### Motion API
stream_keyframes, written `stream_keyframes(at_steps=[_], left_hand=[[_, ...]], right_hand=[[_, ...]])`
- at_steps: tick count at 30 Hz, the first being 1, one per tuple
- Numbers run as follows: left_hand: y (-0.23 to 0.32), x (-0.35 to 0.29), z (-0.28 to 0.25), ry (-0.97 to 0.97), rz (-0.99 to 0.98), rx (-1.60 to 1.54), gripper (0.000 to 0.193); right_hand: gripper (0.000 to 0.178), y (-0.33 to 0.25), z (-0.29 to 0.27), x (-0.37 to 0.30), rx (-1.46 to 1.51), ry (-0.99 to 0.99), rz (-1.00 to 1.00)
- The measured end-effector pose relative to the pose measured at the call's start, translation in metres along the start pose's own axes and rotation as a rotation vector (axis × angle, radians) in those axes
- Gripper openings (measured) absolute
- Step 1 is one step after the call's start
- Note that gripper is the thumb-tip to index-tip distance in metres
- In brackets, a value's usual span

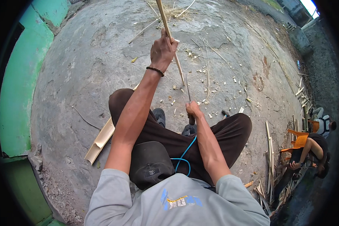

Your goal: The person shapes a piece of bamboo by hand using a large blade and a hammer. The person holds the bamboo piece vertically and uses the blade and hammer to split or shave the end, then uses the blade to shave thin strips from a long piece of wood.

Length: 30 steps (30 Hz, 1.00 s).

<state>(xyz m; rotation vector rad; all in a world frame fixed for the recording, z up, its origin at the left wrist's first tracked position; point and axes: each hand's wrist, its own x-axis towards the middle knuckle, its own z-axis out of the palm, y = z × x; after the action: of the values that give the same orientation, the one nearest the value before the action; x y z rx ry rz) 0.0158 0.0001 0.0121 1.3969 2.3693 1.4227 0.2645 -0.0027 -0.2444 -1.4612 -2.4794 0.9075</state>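
My left hand (pixel 164 49), with a dark beaded bracelet at the wrist, is closed round a long narrow bamboo strip (pixel 179 64). The strip slants from the top of the view down to the ground in front of my feet. Lower and to the right, my right hand (pixel 193 109) grips a knife (pixel 188 87) by its handle, the thin blade pointing away from me. The blade is beside the strip's lower end; I cannot tell whether they touch. Pale bamboo chips (pixel 203 70) lie scattered around that spot.
A split bamboo half (pixel 101 140) lies left of my knee. On my lap are a black cap (pixel 150 165) and a blue cord (pixel 183 154). Bamboo strips (pixel 270 150) are piled right, near two other people and an orange chair (pixel 298 140). A green wall (pixel 22 83) borders the left.
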Motion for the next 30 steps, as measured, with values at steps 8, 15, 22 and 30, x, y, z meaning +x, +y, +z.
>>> stream_keyframes(at_steps=[8, 15, 22, 30], left_hand=[[-0.007, -0.001, -0.009, -0.035, 0.098, 0.091, 0.041], [-0.016, 0.005, -0.023, -0.042, 0.024, 0.089, 0.040], [-0.018, 0.021, -0.045, 0.298, -0.058, -0.149, 0.031], [-0.020, 0.013, -0.060, 0.181, -0.062, -0.545, 0.026]], right_hand=[[0.043, 0.015, 0.010, 0.013, 0.225, -0.240, 0.335], [0.081, 0.019, 0.021, 0.009, 0.137, -0.339, 0.392], [0.057, -0.018, -0.009, 0.018, 0.218, 0.142, 0.023], [0.043, -0.104, -0.121, 0.014, 0.382, 0.441, -0.456]])
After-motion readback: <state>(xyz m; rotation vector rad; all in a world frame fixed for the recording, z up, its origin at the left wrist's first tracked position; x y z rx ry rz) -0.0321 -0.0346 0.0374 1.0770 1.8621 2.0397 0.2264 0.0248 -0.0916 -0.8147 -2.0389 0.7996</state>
